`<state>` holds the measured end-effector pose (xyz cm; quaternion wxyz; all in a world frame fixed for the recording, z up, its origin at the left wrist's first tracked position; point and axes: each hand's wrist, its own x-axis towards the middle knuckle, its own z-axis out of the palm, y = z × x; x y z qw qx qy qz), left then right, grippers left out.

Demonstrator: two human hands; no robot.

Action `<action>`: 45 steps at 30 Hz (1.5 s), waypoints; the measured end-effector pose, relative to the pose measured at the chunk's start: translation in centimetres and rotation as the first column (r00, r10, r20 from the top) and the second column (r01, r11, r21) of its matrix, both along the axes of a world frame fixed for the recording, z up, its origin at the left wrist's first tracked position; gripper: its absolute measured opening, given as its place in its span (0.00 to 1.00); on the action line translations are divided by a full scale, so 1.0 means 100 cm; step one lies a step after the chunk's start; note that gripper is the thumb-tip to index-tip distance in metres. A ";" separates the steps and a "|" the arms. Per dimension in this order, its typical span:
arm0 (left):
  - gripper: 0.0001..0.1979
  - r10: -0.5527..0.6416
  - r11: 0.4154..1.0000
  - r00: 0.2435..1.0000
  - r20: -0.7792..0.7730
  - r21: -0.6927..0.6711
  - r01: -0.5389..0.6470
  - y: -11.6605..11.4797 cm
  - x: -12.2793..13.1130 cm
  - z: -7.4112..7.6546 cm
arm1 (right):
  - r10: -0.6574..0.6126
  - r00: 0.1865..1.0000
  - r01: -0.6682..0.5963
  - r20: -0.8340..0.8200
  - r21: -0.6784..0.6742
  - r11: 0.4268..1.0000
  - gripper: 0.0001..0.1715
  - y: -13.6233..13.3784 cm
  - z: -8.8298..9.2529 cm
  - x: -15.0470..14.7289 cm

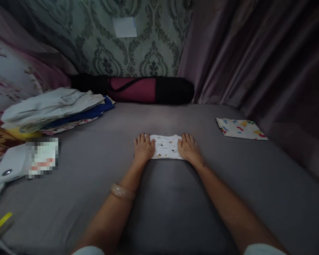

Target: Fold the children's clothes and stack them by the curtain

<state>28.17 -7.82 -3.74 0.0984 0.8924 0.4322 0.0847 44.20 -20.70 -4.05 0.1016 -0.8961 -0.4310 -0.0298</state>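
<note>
A small folded white cloth with a tiny printed pattern lies flat on the grey bed sheet. My left hand rests palm down over its left end, fingers stretched forward. Over the right end lies my right hand, also flat with the fingers extended. Both thumbs point inward on the cloth. The cloth's two ends are hidden beneath my hands. A pale bangle circles my left forearm.
A folded cloth with colourful prints lies to the right. Piled clothes sit at the left, near a white device with cables. A black and maroon bag lies along the patterned wall. Curtains hang on the right.
</note>
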 end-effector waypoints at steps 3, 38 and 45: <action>0.29 -0.006 0.998 0.999 0.053 -0.069 0.010 0.010 -0.001 0.004 | 0.002 0.997 -0.006 -0.076 -0.058 0.998 0.32 -0.002 0.009 0.005; 0.14 0.055 0.969 0.823 0.565 -0.228 0.092 0.027 -0.058 0.000 | 0.460 0.886 -0.460 -0.056 0.022 0.888 0.30 0.049 0.020 -0.116; 0.15 -0.014 0.977 0.850 0.527 -0.172 0.123 0.022 -0.061 0.004 | 0.513 0.826 -0.465 -0.233 0.231 0.855 0.29 0.039 0.034 -0.089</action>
